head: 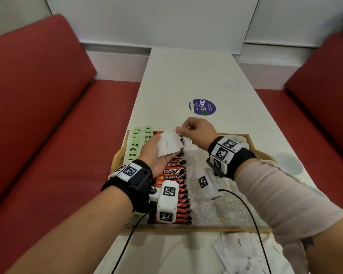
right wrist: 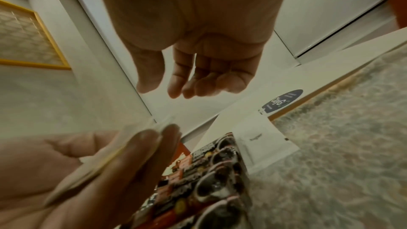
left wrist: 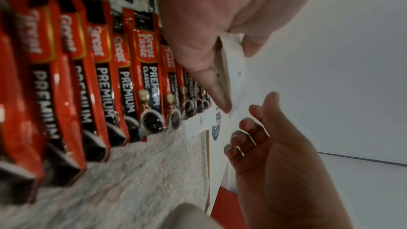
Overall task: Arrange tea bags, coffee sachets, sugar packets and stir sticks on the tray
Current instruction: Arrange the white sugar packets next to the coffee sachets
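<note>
My left hand [head: 156, 155] grips a small stack of white sugar packets [head: 169, 145] over the far end of the tray [head: 251, 138]; the same stack [left wrist: 233, 69] shows edge-on under my thumb. My right hand [head: 192, 129] hovers just beyond the stack's top corner, fingers loosely curled [right wrist: 189, 79], nothing between them. One sugar packet [head: 189, 144] lies flat on the tray beside the row of red coffee sachets [head: 174, 173]. Green tea bags [head: 136, 143] fill the tray's left side. No stir sticks are visible.
More loose sugar packets [head: 240, 248] lie on the white table in front of the tray. The tray's patterned floor [head: 226, 210] is bare on the right. A round purple sticker [head: 202, 107] marks the table beyond. Red benches [head: 38, 115] flank both sides.
</note>
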`<state>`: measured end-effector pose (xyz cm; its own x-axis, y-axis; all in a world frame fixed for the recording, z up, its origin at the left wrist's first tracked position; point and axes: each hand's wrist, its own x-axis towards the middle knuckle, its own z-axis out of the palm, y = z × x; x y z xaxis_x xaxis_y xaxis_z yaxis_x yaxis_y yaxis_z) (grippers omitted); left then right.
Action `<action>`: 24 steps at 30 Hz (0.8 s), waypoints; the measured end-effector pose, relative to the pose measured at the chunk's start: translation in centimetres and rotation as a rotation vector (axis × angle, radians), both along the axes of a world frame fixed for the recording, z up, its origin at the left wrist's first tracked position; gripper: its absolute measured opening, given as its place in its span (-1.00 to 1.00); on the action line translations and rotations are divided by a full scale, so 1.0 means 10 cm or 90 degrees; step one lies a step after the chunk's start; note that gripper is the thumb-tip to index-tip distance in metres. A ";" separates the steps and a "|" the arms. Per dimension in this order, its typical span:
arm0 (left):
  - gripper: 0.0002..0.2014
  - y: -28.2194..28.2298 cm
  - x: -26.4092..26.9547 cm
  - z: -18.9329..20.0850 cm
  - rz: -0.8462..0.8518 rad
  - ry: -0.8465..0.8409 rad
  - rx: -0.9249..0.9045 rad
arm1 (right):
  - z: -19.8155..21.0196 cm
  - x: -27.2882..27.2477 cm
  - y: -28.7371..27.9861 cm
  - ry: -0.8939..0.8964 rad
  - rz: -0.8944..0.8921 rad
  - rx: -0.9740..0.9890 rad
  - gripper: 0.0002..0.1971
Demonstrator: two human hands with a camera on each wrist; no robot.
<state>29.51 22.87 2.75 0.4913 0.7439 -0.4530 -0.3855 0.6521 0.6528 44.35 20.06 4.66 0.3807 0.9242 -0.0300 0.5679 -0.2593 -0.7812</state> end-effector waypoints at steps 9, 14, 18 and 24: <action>-0.67 -0.08 0.08 0.01 0.077 0.039 0.021 | 0.09 -0.24 -0.18 0.104 0.041 -0.171 -0.62; -0.65 -0.08 0.07 -0.01 0.092 0.031 0.040 | 0.13 -0.19 -0.21 0.196 -0.024 -0.094 -0.75; -0.62 -0.04 0.05 0.01 0.115 0.024 0.024 | 0.16 -0.06 -0.20 0.154 -0.057 -0.034 -0.85; -0.74 0.00 0.04 0.01 0.097 0.042 0.035 | 0.08 0.15 -0.12 0.052 -0.147 -0.014 -0.80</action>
